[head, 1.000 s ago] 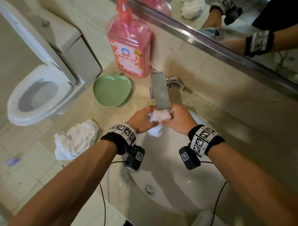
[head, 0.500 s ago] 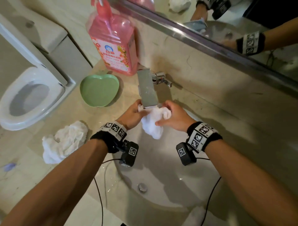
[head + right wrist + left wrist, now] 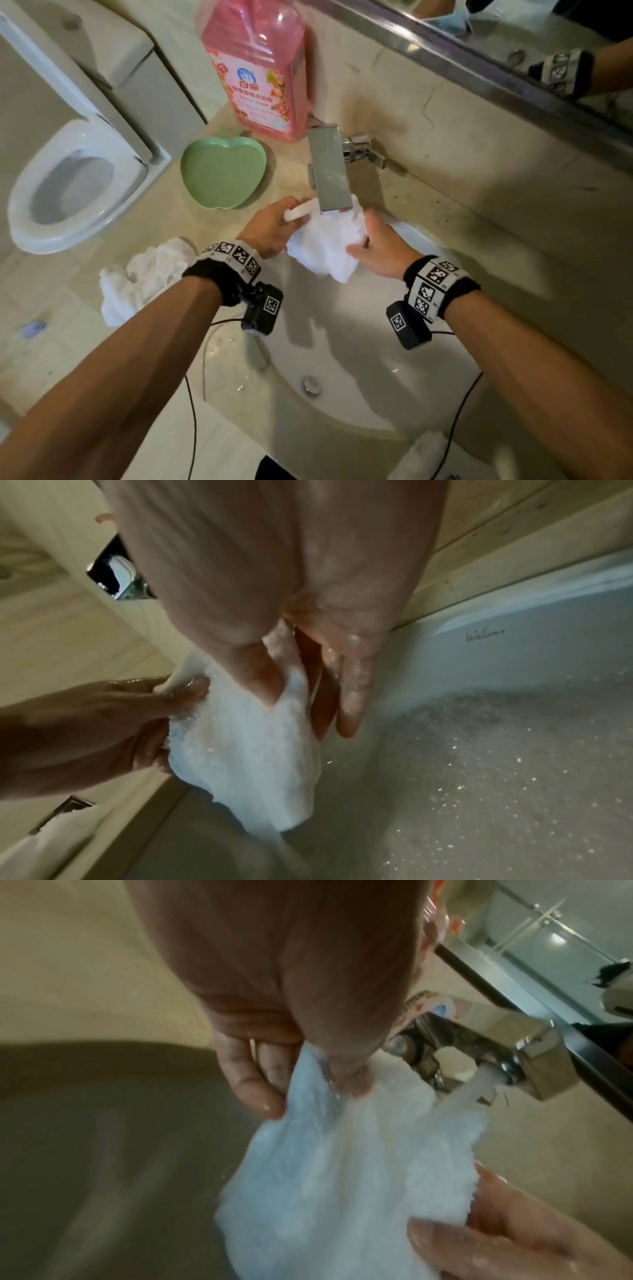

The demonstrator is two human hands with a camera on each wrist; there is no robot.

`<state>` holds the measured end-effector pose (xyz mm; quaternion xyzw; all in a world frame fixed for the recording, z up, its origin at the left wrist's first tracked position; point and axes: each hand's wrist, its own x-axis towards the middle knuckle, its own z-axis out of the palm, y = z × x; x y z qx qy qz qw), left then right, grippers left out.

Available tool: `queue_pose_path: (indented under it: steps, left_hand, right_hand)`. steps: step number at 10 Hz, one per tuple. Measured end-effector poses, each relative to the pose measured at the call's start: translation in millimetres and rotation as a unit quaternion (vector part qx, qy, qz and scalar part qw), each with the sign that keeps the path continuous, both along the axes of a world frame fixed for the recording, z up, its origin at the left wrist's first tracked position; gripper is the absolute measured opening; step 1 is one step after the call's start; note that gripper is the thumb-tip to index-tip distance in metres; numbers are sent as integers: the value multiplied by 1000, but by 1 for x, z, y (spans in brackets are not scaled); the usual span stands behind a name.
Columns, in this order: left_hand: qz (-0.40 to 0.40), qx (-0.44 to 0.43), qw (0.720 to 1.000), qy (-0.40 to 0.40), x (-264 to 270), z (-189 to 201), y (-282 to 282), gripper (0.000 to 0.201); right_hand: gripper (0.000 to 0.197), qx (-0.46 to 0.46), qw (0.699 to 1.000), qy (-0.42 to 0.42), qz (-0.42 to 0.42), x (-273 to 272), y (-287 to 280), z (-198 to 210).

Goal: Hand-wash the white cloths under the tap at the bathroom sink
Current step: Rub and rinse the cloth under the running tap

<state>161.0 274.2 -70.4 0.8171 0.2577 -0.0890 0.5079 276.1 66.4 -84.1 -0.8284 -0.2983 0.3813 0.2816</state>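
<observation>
Beige stone makes up the counter [image 3: 445,212], with the white sink [image 3: 359,342] sunk into it below my arms. A toilet [image 3: 68,192] stands off to the left. A pink detergent bottle [image 3: 257,68] stands at the back of the counter, and a green apple-shaped dish [image 3: 222,171] sits just in front of it. A second crumpled white cloth [image 3: 144,274] lies on the counter left of the sink. The chrome tap [image 3: 330,168] runs water onto the wet white cloth [image 3: 325,240] I hold over the basin. My left hand [image 3: 270,226] has its fingers [image 3: 253,1085] and thumb pinching the cloth's upper left edge; my right hand [image 3: 383,246] grips the right side, thumb pressed into the fabric, fingers [image 3: 352,685] behind it.
</observation>
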Motion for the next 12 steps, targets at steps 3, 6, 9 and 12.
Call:
queue_pose_path:
  steps: [3, 6, 9, 12]
  left_hand:
    - [-108, -126, 986, -5, -20, 18, 23, 41]
    - [-156, 13, 986, 54, -2, -11, -14, 89]
    - [-204, 180, 962, 33, 31, -17, -32, 47]
    - [-160, 164, 960, 160, 52, -48, -33, 59]
  right_hand:
    - [36, 85, 996, -9, -20, 8, 20, 22]
    - [52, 107, 991, 29, -69, 2, 19, 24]
    - [24, 72, 997, -3, -11, 19, 0, 43]
    - [31, 94, 978, -178, 58, 16, 3, 16]
